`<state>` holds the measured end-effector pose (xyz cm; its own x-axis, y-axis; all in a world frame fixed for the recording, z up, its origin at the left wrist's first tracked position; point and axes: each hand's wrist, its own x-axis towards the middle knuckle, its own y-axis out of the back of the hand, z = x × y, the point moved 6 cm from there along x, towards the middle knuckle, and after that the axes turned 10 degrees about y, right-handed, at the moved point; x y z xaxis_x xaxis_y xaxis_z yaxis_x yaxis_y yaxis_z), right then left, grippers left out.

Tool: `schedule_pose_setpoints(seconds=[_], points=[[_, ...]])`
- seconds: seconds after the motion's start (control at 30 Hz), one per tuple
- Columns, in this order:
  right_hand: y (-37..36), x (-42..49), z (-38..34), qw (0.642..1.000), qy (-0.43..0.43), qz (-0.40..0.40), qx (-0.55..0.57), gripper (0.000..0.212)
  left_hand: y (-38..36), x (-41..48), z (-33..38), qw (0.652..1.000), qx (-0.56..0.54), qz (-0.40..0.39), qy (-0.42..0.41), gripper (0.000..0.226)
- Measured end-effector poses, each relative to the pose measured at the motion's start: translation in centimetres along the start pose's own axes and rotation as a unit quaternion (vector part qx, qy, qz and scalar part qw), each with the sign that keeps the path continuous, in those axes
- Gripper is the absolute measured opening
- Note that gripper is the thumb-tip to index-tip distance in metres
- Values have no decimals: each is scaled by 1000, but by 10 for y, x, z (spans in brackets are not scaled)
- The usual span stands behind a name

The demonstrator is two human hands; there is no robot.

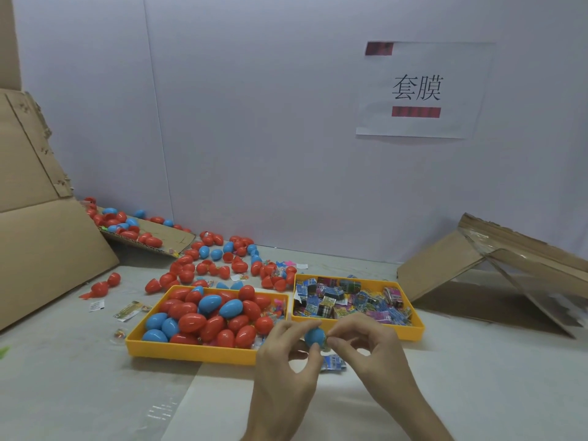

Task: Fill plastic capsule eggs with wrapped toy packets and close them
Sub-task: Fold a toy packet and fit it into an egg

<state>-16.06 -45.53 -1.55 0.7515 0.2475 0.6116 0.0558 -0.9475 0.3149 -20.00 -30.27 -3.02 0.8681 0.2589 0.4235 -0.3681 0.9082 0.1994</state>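
Note:
A blue capsule egg [313, 336] is held above the table between both hands. My left hand [286, 364] grips its left side with thumb and fingers. My right hand [372, 351] pinches a small wrapped packet at the egg's right end. Another wrapped toy packet [332, 363] lies on the table just below the hands. A yellow tray [191, 348] on the left holds several red and blue eggs. A second yellow tray [410, 331] on the right holds several wrapped packets.
Loose red and blue eggs [206, 259] are scattered behind the trays and on a cardboard flap [152, 237]. Cardboard boxes stand at left [41, 243] and right [477, 275]. A white wall with a paper sign [416, 90] closes the back.

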Motion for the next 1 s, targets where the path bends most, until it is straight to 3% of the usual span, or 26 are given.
schedule_pose_setpoints(seconds=[0.23,0.53,1.0], points=[[1,1,1,999,-12,6,29,30,1,-1,3,1000,-5,3,-4,47],[8,0,8,983,-84,56,151,25,-1,-1,0,1000,-5,-9,8,45],[8,1,6,989,-58,46,132,35,-4,0,-3,1000,-14,-22,14,45]])
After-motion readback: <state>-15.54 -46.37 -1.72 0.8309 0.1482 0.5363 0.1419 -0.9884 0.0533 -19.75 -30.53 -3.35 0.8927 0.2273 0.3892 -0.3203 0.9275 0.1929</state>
